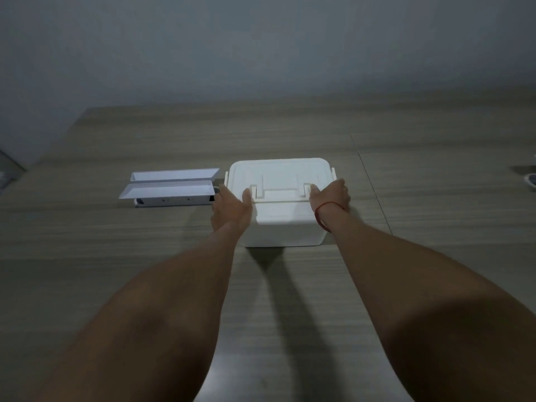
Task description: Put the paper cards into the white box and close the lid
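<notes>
A white plastic box (282, 224) stands on the wooden table in the middle of the view, with its lid (280, 172) lying flat on top. My left hand (232, 210) grips the box's left side, thumb on the lid's front edge. My right hand (332, 197), a red string around its wrist, grips the right side with fingers curled over the lid's edge. Two long white paper cards (171, 187) lie side by side on the table just left of the box, partly resting on a white flat object (174, 201).
The wooden table (116, 256) runs to a grey wall at the back. A seam in the tabletop (367, 169) passes right of the box. A small dark and white object (530, 181) sits at the far right edge.
</notes>
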Motion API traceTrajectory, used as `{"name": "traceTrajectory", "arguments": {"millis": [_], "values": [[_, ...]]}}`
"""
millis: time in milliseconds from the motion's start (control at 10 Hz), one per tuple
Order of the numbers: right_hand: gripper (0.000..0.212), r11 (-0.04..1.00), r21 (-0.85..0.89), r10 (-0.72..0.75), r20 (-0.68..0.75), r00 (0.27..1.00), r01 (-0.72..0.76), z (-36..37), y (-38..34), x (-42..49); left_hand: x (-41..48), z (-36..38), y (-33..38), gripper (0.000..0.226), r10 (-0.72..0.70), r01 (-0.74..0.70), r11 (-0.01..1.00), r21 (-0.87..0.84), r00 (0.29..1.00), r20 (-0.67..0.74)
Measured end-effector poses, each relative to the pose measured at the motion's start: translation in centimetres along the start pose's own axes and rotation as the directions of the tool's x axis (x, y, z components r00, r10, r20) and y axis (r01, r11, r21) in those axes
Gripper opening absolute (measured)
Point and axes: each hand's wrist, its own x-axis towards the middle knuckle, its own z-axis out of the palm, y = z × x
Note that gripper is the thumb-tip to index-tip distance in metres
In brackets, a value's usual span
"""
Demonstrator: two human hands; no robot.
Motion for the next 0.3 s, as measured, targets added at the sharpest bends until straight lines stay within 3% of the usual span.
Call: {"name": "traceTrajectory", "arguments": {"millis": [200, 300], "values": [[0.057, 0.993, 0.101, -0.058, 0.043, 0.997, 0.054, -2.3, 3.9, -5.3, -7.0, -1.1, -3.0, 0.065, 0.019, -0.021, 0.996, -0.082, 0.999, -0.030], [0.052, 0.991, 0.040, -0.127, 0.071, 0.989, 0.124, -2.5, 7.2, -8.8, -11.2, -0.8, -4.9, 0.054, 0.037, -0.037, 0.999, -0.011, 0.999, 0.007]]}}
